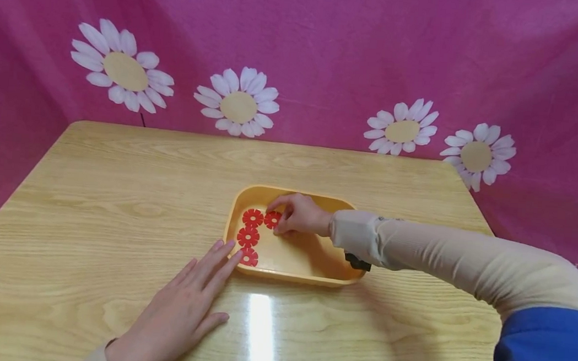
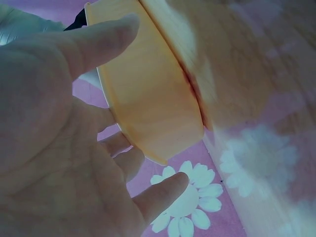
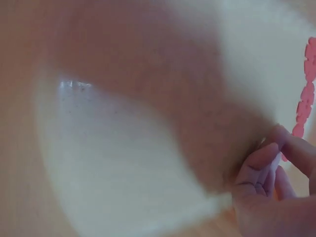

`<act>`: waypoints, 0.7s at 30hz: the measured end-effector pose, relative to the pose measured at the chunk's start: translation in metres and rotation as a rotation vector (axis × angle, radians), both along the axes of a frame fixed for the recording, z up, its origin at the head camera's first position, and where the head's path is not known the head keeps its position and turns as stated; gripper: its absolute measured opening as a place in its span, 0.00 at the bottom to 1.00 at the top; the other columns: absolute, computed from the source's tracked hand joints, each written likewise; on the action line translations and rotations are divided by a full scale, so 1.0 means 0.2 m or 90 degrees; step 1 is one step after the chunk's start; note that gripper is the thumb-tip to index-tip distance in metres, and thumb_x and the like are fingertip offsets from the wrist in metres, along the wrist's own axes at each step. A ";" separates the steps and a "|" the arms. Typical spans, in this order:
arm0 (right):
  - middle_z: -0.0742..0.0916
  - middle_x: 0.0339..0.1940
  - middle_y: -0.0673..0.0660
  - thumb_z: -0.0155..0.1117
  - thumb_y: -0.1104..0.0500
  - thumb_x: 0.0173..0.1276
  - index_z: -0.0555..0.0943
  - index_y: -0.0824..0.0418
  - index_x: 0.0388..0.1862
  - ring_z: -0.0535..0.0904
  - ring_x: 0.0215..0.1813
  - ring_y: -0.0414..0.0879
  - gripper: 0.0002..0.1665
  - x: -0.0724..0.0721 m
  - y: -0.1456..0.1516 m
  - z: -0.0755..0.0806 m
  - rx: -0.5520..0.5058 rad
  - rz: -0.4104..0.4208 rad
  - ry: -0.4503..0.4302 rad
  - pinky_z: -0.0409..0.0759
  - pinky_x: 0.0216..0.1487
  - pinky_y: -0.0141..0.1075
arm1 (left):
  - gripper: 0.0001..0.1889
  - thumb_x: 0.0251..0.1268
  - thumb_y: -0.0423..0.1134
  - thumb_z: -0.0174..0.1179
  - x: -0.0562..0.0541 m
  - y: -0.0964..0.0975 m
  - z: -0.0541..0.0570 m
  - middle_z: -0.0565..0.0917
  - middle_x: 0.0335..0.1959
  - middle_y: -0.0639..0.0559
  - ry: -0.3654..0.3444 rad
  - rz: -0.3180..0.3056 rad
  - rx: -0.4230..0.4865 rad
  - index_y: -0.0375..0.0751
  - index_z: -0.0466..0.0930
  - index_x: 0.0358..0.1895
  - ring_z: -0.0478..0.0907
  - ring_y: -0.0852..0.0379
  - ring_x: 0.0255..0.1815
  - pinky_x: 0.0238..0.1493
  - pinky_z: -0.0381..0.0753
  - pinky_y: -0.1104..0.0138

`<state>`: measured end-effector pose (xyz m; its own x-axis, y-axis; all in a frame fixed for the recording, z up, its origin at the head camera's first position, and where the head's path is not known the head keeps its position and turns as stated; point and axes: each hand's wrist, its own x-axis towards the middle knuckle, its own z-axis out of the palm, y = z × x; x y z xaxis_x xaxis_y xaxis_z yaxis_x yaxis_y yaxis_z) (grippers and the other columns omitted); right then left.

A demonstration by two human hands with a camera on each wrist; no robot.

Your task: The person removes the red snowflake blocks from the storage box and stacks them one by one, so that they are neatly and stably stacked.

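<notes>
Inside a shallow yellow-orange tray [image 1: 288, 279] lie several red notched flower-shaped discs. Three of them, one at the back [image 1: 253, 218], a middle disc [image 1: 248, 236] and a front disc [image 1: 249, 256], form a column along the left end. My right hand [image 1: 303, 214] reaches in from the right and pinches another red disc [image 1: 273, 220] beside the back one, thumb and forefinger at its edges. In the right wrist view its fingers [image 3: 269, 157] mostly hide that disc. My left hand [image 1: 182, 301] has its fingers extended, fingertips right at the tray's front left corner.
The tray stands on a light wood table [image 1: 118, 209]. Behind it hangs a magenta curtain [image 1: 326, 56] with large white daisies. My right forearm [image 1: 438, 256] crosses over the tray's right end, and a black strap piece [image 1: 357, 262] hangs under that wrist.
</notes>
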<state>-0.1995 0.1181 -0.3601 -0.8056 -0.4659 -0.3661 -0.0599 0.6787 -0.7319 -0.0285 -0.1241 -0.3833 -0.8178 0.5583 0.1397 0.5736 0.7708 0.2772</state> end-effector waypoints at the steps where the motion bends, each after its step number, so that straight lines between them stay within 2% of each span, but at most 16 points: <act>1: 0.84 0.23 0.56 0.71 0.70 0.59 0.80 0.64 0.58 0.80 0.23 0.42 0.26 0.00 0.00 0.00 0.008 -0.001 0.004 0.84 0.32 0.34 | 0.48 0.62 0.52 0.65 0.00 0.00 0.00 0.47 0.80 0.51 0.002 -0.001 0.002 0.48 0.45 0.80 0.39 0.53 0.80 0.70 0.61 0.47; 6: 0.83 0.24 0.57 0.72 0.71 0.58 0.80 0.63 0.52 0.79 0.23 0.44 0.22 0.01 -0.01 -0.01 0.039 0.003 0.018 0.83 0.29 0.33 | 0.49 0.62 0.53 0.66 0.00 0.01 -0.01 0.48 0.80 0.52 0.008 0.004 0.001 0.49 0.46 0.80 0.40 0.54 0.80 0.70 0.61 0.47; 11: 0.83 0.25 0.57 0.73 0.71 0.56 0.80 0.64 0.46 0.78 0.22 0.43 0.18 0.02 -0.02 0.00 0.051 0.032 0.044 0.80 0.26 0.31 | 0.48 0.62 0.53 0.65 0.00 0.01 -0.01 0.48 0.80 0.51 0.002 0.006 -0.004 0.49 0.46 0.80 0.39 0.54 0.80 0.71 0.60 0.48; 17: 0.81 0.26 0.54 0.77 0.68 0.53 0.81 0.62 0.41 0.75 0.28 0.42 0.17 0.02 -0.03 0.00 0.076 0.080 0.104 0.76 0.28 0.28 | 0.48 0.63 0.53 0.64 0.01 0.01 0.00 0.46 0.80 0.51 0.002 0.003 -0.004 0.49 0.43 0.80 0.38 0.55 0.80 0.71 0.60 0.49; 21: 0.80 0.26 0.52 0.80 0.65 0.51 0.81 0.60 0.37 0.72 0.30 0.43 0.17 0.04 -0.05 0.00 0.097 0.128 0.132 0.71 0.33 0.30 | 0.48 0.63 0.52 0.64 0.01 0.00 0.00 0.47 0.80 0.51 0.005 0.003 0.000 0.49 0.44 0.80 0.38 0.55 0.80 0.71 0.60 0.48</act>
